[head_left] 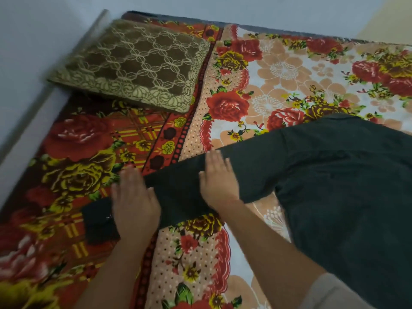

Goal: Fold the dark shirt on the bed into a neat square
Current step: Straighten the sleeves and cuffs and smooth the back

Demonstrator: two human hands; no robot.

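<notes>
Plush floral bedspread (278, 70), red and peach, covers the bed; a brown lattice-patterned pillow (133, 63) lies at upper left, well clear. Dark shirt (334, 186), matte, spreads at right, its long sleeve reaching lower left. Left hand (133, 201) and right hand (219, 181) press flat, fingers spread, on that sleeve.

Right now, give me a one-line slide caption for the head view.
Both hands, left and right, press flat on the dark shirt sleeve stretched across the floral blanket.
</notes>
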